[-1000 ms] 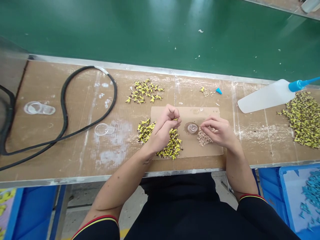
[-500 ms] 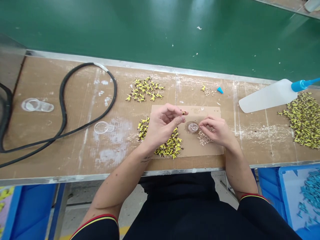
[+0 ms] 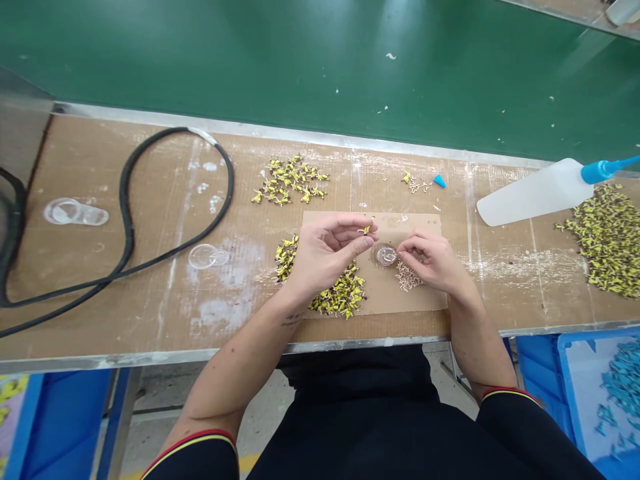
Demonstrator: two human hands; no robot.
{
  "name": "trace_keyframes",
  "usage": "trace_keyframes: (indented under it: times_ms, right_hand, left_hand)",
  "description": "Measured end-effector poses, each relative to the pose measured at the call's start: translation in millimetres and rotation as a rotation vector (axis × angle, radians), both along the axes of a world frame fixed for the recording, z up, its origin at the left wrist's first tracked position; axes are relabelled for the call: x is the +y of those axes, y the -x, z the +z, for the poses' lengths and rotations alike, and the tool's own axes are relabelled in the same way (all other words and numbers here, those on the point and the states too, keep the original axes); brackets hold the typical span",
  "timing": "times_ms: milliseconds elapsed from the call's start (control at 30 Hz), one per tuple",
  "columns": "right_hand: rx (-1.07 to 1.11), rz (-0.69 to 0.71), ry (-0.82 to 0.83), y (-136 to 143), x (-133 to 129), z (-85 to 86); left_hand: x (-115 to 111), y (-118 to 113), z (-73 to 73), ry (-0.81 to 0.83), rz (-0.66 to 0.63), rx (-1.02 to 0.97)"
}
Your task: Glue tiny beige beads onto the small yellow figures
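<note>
Between the thumb and fingers of my left hand [image 3: 333, 250] is a small yellow figure piece [image 3: 367, 230] with dark parts. Under that hand lies a pile of yellow-and-dark figure pieces [image 3: 345, 290] on a cardboard sheet [image 3: 395, 303]. My right hand [image 3: 430, 259] is pinched at the right edge of a small clear dish [image 3: 385, 255]; whatever its fingertips hold is too small to make out. Close below the right fingers sits a heap of tiny pale pieces [image 3: 408, 276].
A white squeeze bottle [image 3: 537, 193] with a blue nozzle lies at the right, beside a large yellow pile [image 3: 613, 247]. More figure pieces [image 3: 290, 179] and a blue cap [image 3: 439, 181] are farther back. A black cable [image 3: 127, 220] loops at left. Blue bins [image 3: 565, 387] stand below the table.
The yellow piece in my left fingers has turned, so more of its yellow shows, and the left fingers have shifted slightly. My right hand stays by the dish.
</note>
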State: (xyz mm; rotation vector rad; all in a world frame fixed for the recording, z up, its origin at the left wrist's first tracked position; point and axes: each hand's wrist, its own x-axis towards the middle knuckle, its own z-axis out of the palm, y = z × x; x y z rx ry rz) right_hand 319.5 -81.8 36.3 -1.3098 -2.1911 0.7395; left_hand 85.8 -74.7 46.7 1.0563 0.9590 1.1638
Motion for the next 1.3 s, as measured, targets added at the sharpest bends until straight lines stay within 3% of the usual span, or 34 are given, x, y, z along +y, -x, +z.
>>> trace_keyframes:
  times_ms: [400, 900, 1133, 1300]
  right_hand:
    - [-0.002, -0.002, 0.016, 0, 0, 0.4]
    - [0.077, 0.003, -0.035, 1, 0, 2.8]
    - [0.475, -0.138, -0.174, 8, -11, 6.1]
    - [0.598, -0.097, -0.076, 20, -20, -0.7]
  left_hand:
    - [1, 2, -0.7, -0.109, 0.078, 0.131]
    - [-1, 3, -7.3, -0.13, 0.044, 0.172]
    - [-6, -3, -3.6, -0.387, 0.005, 0.48]
    - [-13, -12, -4.7, -0.615, -0.036, 0.565]
